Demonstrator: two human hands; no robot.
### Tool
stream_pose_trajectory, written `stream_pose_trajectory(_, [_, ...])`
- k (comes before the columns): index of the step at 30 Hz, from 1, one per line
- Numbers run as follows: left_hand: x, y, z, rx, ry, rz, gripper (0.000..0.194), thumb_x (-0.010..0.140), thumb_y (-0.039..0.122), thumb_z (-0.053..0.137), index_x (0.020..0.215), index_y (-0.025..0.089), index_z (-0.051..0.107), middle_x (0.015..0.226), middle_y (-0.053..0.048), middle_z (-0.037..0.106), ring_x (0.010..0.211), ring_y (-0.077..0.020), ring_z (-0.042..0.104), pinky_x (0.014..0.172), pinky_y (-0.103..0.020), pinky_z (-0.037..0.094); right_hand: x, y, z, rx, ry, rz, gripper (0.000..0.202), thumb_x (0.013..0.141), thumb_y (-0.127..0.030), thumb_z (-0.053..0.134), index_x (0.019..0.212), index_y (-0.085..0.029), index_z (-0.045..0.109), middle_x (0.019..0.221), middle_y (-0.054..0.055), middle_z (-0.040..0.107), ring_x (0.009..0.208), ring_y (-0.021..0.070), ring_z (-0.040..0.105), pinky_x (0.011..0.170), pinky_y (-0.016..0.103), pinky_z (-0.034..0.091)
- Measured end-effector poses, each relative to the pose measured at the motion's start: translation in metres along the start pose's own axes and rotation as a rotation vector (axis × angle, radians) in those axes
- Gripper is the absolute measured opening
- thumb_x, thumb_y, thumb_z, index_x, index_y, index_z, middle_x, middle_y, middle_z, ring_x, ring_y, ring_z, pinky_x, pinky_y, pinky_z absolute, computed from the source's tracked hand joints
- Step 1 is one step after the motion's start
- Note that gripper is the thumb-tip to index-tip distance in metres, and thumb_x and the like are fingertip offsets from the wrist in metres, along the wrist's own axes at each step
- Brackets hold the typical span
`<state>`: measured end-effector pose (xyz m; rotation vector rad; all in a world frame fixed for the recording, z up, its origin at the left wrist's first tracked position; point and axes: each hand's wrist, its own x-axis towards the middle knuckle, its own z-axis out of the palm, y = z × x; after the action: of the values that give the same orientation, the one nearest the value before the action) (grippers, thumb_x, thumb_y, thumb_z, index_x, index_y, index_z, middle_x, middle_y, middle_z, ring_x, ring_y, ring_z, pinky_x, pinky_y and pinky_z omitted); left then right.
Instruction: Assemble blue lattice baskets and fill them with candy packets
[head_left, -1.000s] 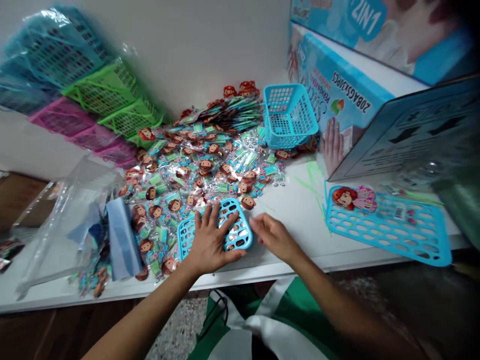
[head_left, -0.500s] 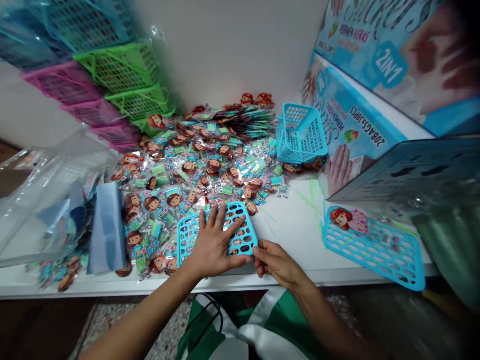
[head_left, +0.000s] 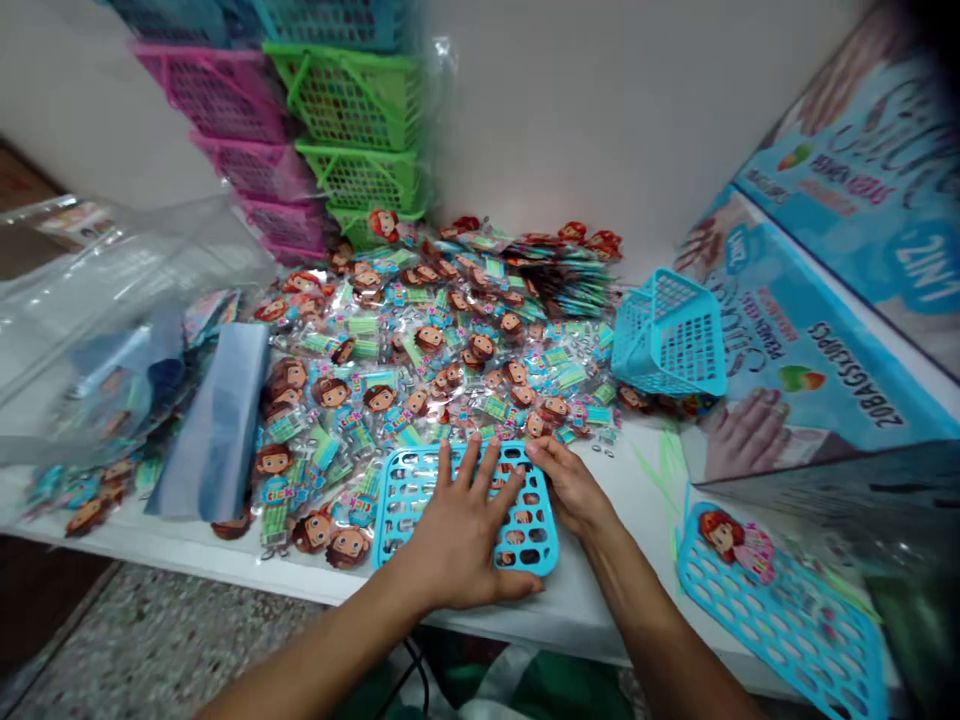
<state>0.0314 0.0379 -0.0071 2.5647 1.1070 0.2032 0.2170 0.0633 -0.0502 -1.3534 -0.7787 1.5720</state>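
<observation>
A blue perforated plastic piece [head_left: 529,535] lies near the table's front edge, over some candy packets. My left hand [head_left: 461,540] rests flat on it with the fingers spread. At its upper right corner, my right hand [head_left: 574,480] pinches the rim between thumb and fingers. Many clear packets [head_left: 360,385] with cartoon girl heads and green sticks are heaped behind and left of the piece. To the right lies another blue perforated piece [head_left: 795,620] with a red-haired doll packet [head_left: 731,540] on it.
A small blue basket [head_left: 667,335] stands behind, beside large printed boxes [head_left: 825,370]. Stacked pink baskets [head_left: 217,95] and green baskets [head_left: 352,100] rise at the back left. Clear plastic bags [head_left: 135,300] and a folded blue sheet [head_left: 217,420] lie left.
The view has shifted and tilted. My right hand has moved from the piece's lower right corner up to its upper right corner. My left hand stays spread on it.
</observation>
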Motion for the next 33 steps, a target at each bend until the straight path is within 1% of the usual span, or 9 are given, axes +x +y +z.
stream_pose_trajectory(3, [-0.002,0.0,-0.003,-0.038,0.01,0.021,0.102,0.069,0.082,0.038,0.147,0.019,0.023,0.155,-0.019,0.01,0.143,-0.0375,0.002,0.111,-0.061,-0.004,0.002,-0.011,-0.011,-0.084,-0.069,0.055,0.04,0.066,-0.055,0.072,0.078,-0.02,0.058,0.069,-0.001,0.06,0.061,0.0156,0.056,0.059,0.029,0.045])
stream_pose_trajectory(6, [-0.006,0.0,-0.005,-0.06,0.045,0.071,0.098,0.074,0.078,0.038,0.146,0.013,0.026,0.153,-0.019,0.02,0.143,-0.0331,0.01,0.114,-0.054,0.001,0.02,-0.039,0.003,-0.507,-0.134,-0.147,0.036,0.068,-0.055,0.07,0.074,-0.019,0.065,0.072,0.003,0.062,0.071,0.0198,0.056,0.065,0.032,0.045])
stream_pose_trajectory(9, [-0.011,-0.001,-0.005,-0.058,0.107,0.109,0.096,0.075,0.076,0.041,0.142,0.009,0.031,0.146,-0.019,0.037,0.139,-0.0307,0.025,0.114,-0.048,0.009,0.044,-0.059,0.059,-0.842,-0.335,-0.425,0.036,0.077,-0.054,0.06,0.073,-0.02,0.069,0.075,0.003,0.063,0.076,0.0197,0.054,0.07,0.031,0.042])
stream_pose_trajectory(12, [-0.014,-0.004,-0.003,-0.059,0.14,0.105,0.091,0.074,0.074,0.044,0.134,0.006,0.043,0.134,-0.018,0.051,0.128,-0.0303,0.041,0.111,-0.045,0.019,0.058,-0.057,0.12,-0.902,-0.729,-0.278,0.042,0.078,-0.057,0.058,0.064,-0.018,0.066,0.061,-0.002,0.054,0.062,0.0141,0.047,0.06,0.026,0.038])
stream_pose_trajectory(14, [-0.015,-0.005,-0.001,-0.051,0.163,0.11,0.089,0.073,0.074,0.044,0.129,0.005,0.049,0.13,-0.018,0.054,0.125,-0.0307,0.042,0.11,-0.045,0.02,0.064,-0.05,0.142,-0.914,-0.862,-0.137,0.043,0.075,-0.057,0.06,0.062,-0.017,0.065,0.057,-0.004,0.05,0.057,0.0117,0.043,0.057,0.024,0.035])
stream_pose_trajectory(18, [-0.013,-0.009,0.005,-0.042,0.225,0.126,0.094,0.072,0.075,0.044,0.129,0.0,0.048,0.136,-0.02,0.048,0.132,-0.0311,0.032,0.111,-0.046,0.018,0.07,-0.045,0.147,-0.962,-0.869,-0.066,0.037,0.077,-0.054,0.062,0.073,-0.018,0.068,0.066,-0.003,0.055,0.063,0.0125,0.046,0.061,0.024,0.037])
stream_pose_trajectory(24, [-0.01,-0.011,0.017,-0.066,0.242,0.129,0.09,0.07,0.073,0.047,0.121,0.0,0.057,0.131,-0.02,0.052,0.129,-0.0346,0.035,0.108,-0.049,0.023,0.07,-0.049,0.15,-1.005,-0.871,-0.004,0.034,0.08,-0.052,0.061,0.081,-0.019,0.07,0.076,0.001,0.06,0.073,0.0161,0.052,0.069,0.027,0.041])
stream_pose_trajectory(29, [-0.01,-0.01,0.022,-0.075,0.253,0.134,0.087,0.071,0.071,0.047,0.121,0.002,0.059,0.131,-0.019,0.053,0.13,-0.0361,0.034,0.108,-0.051,0.022,0.072,-0.044,0.166,-1.032,-0.904,0.12,0.033,0.075,-0.052,0.067,0.073,-0.019,0.066,0.067,-0.001,0.055,0.063,0.013,0.046,0.061,0.026,0.037])
stream_pose_trajectory(33, [-0.007,-0.012,0.023,-0.106,0.208,0.137,0.084,0.069,0.071,0.047,0.118,0.004,0.062,0.129,-0.017,0.056,0.128,-0.0361,0.036,0.109,-0.052,0.02,0.071,-0.041,0.168,-1.097,-0.885,0.09,0.032,0.081,-0.051,0.061,0.072,-0.02,0.063,0.068,-0.001,0.055,0.065,0.0136,0.049,0.062,0.026,0.039])
